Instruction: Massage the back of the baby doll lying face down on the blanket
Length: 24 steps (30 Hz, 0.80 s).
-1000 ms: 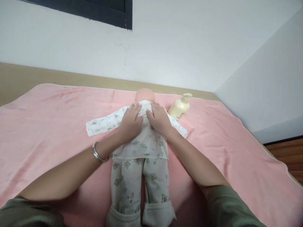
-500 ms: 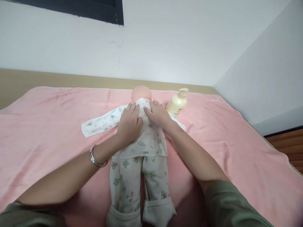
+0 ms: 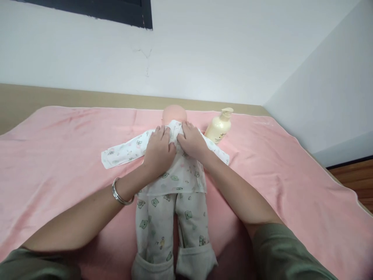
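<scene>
A doll lies with its bald head toward the wall, its face not visible. It wears a white printed top and matching printed trousers with turned-up cuffs. My left hand rests flat on the left side of the upper back of the top, palm down, thumb apart. On the right side of the upper back lies my right hand, also palm down with its thumb apart. Cloth is bunched between the two hands. Neither hand is closed round anything.
A cream pump bottle stands just right of the doll's shoulder, near my right hand. Under everything spreads a pink blanket, with a wooden edge behind it along the white wall.
Both hands have drawn slightly closer together over the upper back. The right hand has shifted a little left, and the cloth between them is more bunched.
</scene>
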Each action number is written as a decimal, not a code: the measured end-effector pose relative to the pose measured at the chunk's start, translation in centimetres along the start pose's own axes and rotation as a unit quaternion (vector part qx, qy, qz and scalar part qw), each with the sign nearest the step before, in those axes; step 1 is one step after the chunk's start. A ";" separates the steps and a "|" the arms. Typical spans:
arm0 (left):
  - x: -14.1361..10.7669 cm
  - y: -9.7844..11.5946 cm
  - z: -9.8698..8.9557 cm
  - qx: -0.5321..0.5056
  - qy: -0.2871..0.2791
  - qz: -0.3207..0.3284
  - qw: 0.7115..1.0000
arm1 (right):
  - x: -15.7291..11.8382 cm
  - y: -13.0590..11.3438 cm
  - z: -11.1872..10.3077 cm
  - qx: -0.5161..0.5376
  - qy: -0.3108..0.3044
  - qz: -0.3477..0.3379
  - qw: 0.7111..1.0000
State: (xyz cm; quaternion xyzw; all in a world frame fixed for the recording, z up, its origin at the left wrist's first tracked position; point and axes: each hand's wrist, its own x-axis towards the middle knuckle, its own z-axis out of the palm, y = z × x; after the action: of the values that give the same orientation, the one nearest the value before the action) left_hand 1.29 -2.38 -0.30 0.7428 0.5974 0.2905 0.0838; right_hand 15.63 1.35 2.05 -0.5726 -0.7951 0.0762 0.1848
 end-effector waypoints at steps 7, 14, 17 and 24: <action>1.2 -0.7 -0.4 -0.043 0.001 -0.023 0.999 | -1.4 -0.9 0.4 -0.033 0.003 -0.004 0.999; 2.7 -2.1 -0.9 -0.073 -0.011 -0.030 0.997 | -3.7 -2.7 0.8 -0.062 0.033 -0.054 0.996; 2.7 -2.2 -1.0 -0.087 -0.012 -0.034 0.996 | -3.6 -2.6 0.6 -0.044 0.018 -0.051 0.998; 2.0 -1.7 -0.7 -0.046 -0.007 -0.033 0.998 | -1.2 -0.7 0.1 0.016 -0.005 -0.020 1.000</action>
State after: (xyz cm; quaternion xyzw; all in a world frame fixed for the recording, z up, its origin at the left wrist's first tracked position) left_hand -0.27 -0.22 0.15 0.7201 0.6069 0.3098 0.1311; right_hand 15.26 0.01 1.95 -0.5534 -0.8059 0.0877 0.1911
